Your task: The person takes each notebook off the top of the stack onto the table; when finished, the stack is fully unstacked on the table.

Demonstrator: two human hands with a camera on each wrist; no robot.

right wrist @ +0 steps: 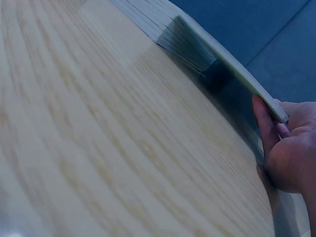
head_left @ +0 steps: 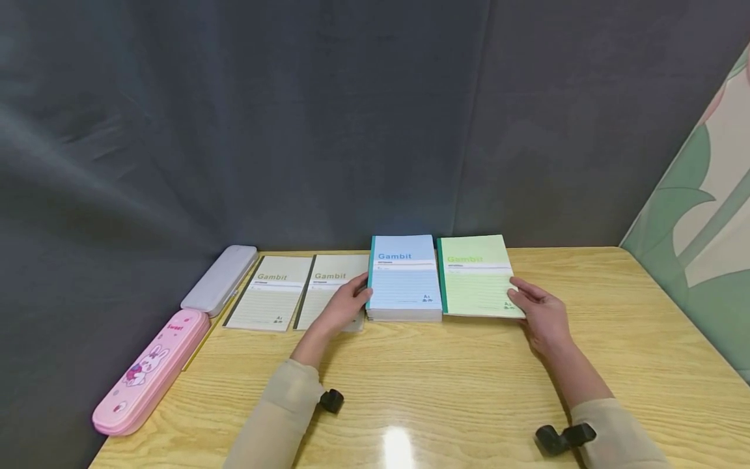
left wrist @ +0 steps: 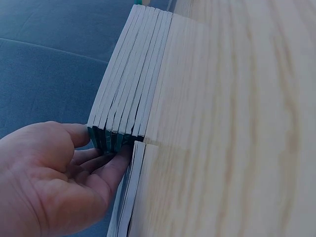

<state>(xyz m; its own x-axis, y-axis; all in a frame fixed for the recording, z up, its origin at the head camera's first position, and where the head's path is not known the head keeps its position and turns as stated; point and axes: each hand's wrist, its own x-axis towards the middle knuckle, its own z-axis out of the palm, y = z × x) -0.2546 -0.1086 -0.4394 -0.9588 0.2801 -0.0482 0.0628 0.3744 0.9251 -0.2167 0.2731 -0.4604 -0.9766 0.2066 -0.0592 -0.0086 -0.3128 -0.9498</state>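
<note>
Blue notebook stack (head_left: 404, 280) sits at the back centre of the wooden table (head_left: 445, 384). Left hand (head_left: 347, 303) rests against the stack's left edge, fingers (left wrist: 106, 165) loosely curled and touching the teal spines, thumb on top. Right hand (head_left: 541, 312) pinches the right corner of the green notebook (head_left: 476, 275) just right of the stack, lifting that corner off the table; two beige notebooks (head_left: 301, 290) lie left of the stack.

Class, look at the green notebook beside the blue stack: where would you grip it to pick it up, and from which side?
Probably grip the green notebook at its free right edge, coming from the right. The right hand already has that edge tilted off the table, leaving room for fingers underneath, while its bound left side lies against the blue stack.
</note>
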